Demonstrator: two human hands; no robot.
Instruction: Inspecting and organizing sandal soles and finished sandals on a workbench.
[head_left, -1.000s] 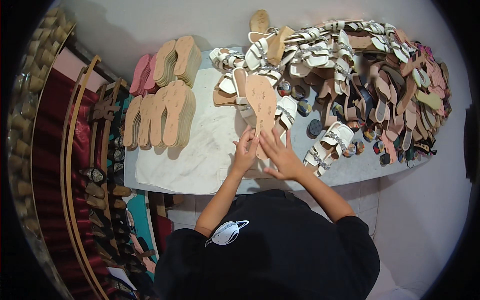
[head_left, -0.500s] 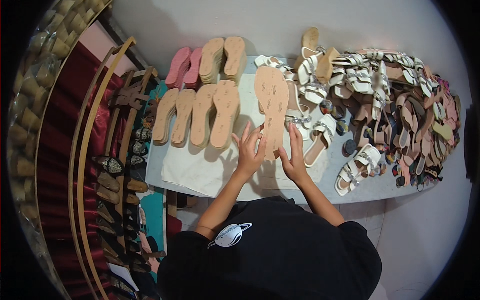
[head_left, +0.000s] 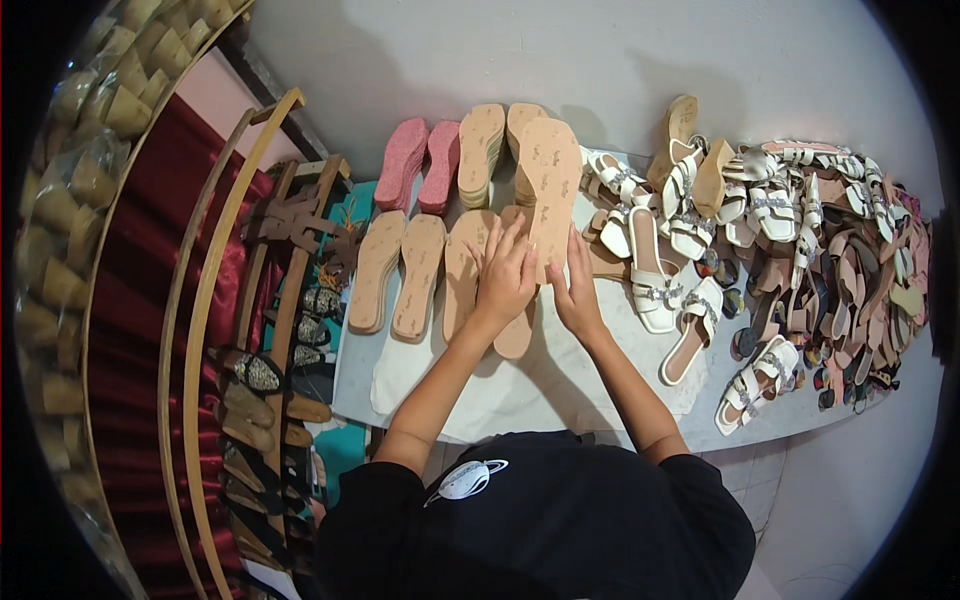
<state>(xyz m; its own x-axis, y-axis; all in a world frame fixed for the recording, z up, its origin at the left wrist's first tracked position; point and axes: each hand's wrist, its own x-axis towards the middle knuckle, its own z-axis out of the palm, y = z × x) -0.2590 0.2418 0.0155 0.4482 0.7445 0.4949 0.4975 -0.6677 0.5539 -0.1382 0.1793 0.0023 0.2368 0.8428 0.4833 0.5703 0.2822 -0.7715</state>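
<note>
A tan insole [head_left: 548,190] with small dark marks is held up between my two hands, wide end pointing away from me. My left hand [head_left: 505,275] grips its left edge near the lower end, fingers partly spread. On the opposite edge, my right hand [head_left: 577,295] has its thumb by the bottom end and its fingers along the side. Beneath my left hand stand stacks of similar tan insoles, one stack [head_left: 464,262] partly covered by my fingers. The rightmost near stack [head_left: 515,335] is mostly hidden by the hand and the held insole.
More stacked tan insoles [head_left: 481,140] and pink sole pieces [head_left: 402,160] stand at the back left. White sandals [head_left: 655,290] lie right of my hands, beside a large heap of footwear [head_left: 840,250]. A wooden rack [head_left: 275,330] with shoes stands left of the table.
The view has shifted, so the table appears lower and farther right. My hands and the held insole have moved left relative to the table, now over the rightmost stacks.
</note>
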